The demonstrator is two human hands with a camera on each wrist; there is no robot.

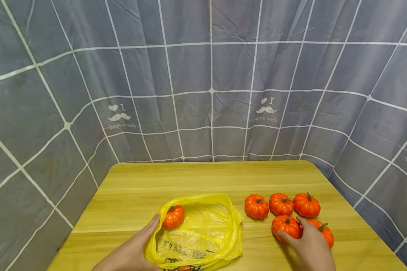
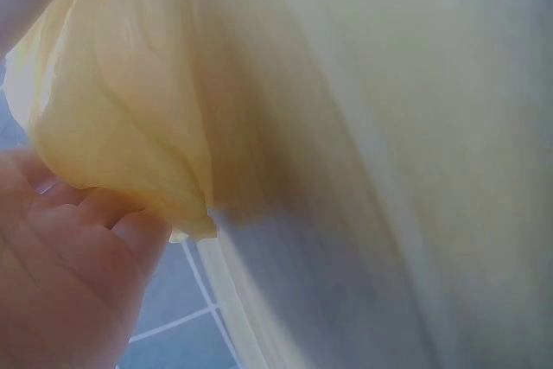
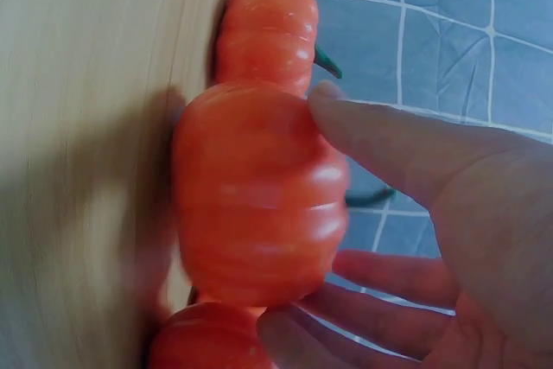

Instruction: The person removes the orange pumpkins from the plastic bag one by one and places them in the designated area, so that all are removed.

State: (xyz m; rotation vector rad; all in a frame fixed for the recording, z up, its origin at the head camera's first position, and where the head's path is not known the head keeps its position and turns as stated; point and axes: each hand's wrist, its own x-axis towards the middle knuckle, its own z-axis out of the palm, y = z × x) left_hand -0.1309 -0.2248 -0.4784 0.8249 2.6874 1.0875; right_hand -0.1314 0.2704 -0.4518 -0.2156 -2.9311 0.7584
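A yellow plastic bag (image 1: 235,237) lies with its mouth spread wide, and a small orange pumpkin (image 1: 175,217) with a green stem sits inside at its left. My left hand (image 1: 135,246) holds the bag's left side, thumb at the rim; in the left wrist view its fingers curl against the thin plastic (image 2: 130,127). At the right, my right hand (image 1: 310,244) grips another orange pumpkin (image 1: 286,226) between thumb and fingers. Seen from the right wrist, that pumpkin (image 3: 259,196) fills the space between the thumb and fingertips.
Behind the right hand stand three more pumpkins in a row: left (image 1: 256,206), middle (image 1: 281,204) and right (image 1: 306,205). Another pumpkin (image 1: 326,235) sits partly hidden beside the hand. Grey checked curtains (image 1: 193,75) surround the wooden table (image 1: 139,180).
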